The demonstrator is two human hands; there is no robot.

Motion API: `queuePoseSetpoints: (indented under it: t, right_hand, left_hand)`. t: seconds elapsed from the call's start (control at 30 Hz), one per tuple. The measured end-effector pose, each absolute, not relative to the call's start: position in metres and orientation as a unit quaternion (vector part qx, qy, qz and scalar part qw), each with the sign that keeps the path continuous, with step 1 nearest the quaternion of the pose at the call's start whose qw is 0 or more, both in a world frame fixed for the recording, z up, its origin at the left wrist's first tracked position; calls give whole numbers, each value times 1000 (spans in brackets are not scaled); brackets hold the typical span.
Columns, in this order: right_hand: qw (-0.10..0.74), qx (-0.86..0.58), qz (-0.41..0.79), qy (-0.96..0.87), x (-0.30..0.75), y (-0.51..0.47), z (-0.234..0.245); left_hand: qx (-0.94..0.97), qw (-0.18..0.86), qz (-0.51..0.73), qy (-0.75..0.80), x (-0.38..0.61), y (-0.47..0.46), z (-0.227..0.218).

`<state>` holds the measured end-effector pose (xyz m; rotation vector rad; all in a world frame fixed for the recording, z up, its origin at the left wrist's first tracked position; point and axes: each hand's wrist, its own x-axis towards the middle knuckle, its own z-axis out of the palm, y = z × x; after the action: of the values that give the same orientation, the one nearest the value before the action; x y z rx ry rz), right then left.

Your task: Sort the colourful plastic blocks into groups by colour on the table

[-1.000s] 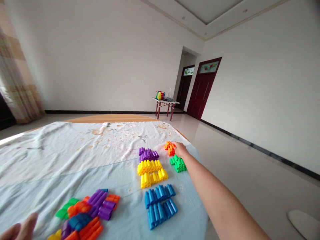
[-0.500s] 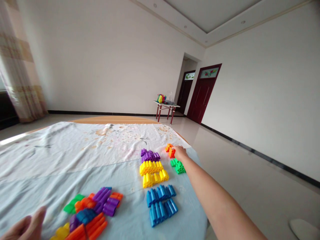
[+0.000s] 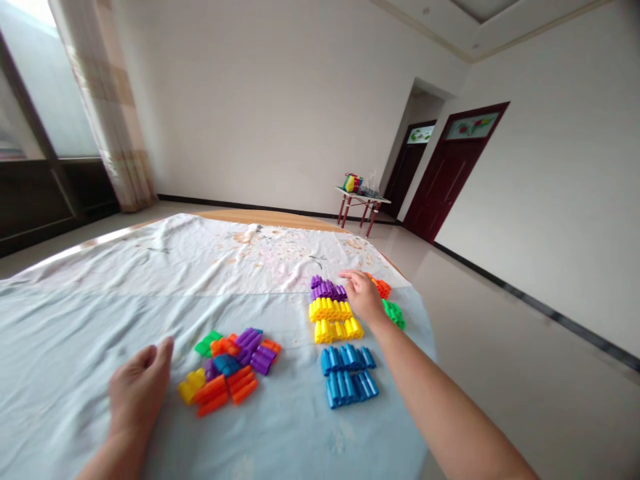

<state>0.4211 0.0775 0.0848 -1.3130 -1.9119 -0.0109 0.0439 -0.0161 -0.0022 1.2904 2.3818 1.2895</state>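
My right hand (image 3: 364, 297) hovers over the right of the table, fingers stretched out with no block visible in them. It is between the purple tube-shaped plastic blocks (image 3: 328, 290) and the orange blocks (image 3: 383, 287), which it partly covers. Green blocks (image 3: 393, 313) lie by my right wrist. Yellow blocks (image 3: 335, 320) and blue blocks (image 3: 349, 377) lie in rows nearer to me. My left hand (image 3: 141, 380) is closed with curled fingers, left of a mixed heap with orange blocks (image 3: 215, 393), purple blocks (image 3: 263, 359) and a yellow block (image 3: 191, 385); I see nothing in it.
A wrinkled pale cloth (image 3: 280, 433) covers the round table, whose bare wooden edge (image 3: 270, 217) shows at the back. Farther off, a small side table (image 3: 363, 196) carries a colourful bag and clear plastic. A dark red door (image 3: 453, 173) is beyond it.
My right hand has moved off the orange blocks, leftward towards the purple ones, and its fingers have stretched out. The view has shifted, bringing more of my left hand into sight.
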Motion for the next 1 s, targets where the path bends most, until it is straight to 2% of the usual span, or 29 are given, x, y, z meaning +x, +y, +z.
queuePoseSetpoints:
  t: [0.03, 0.1, 0.23, 0.43, 0.67, 0.77, 1.0]
  right_hand:
    - [435, -471, 25, -767, 402, 65, 82]
    - [454, -405, 82, -790, 364, 38, 72]
    - [400, -375, 162, -820, 308, -2, 41]
    - [336, -420, 153, -829, 291, -14, 10]
    - [340, -419, 188, -821, 295, -24, 23]
    - [315, -420, 206, -826, 297, -32, 26]
    - [299, -460, 193, -814, 302, -38, 20]
  left_hand:
    - [418, 80, 439, 791, 44, -17, -3]
    - [407, 91, 451, 789, 45, -16, -4]
    - [406, 94, 460, 784, 47, -15, -2]
    - [402, 102, 473, 777, 47, -17, -2]
    - [411, 104, 468, 775, 49, -18, 3]
    - [411, 104, 467, 776, 48, -18, 5]
    - [412, 113, 453, 782, 49, -19, 7]
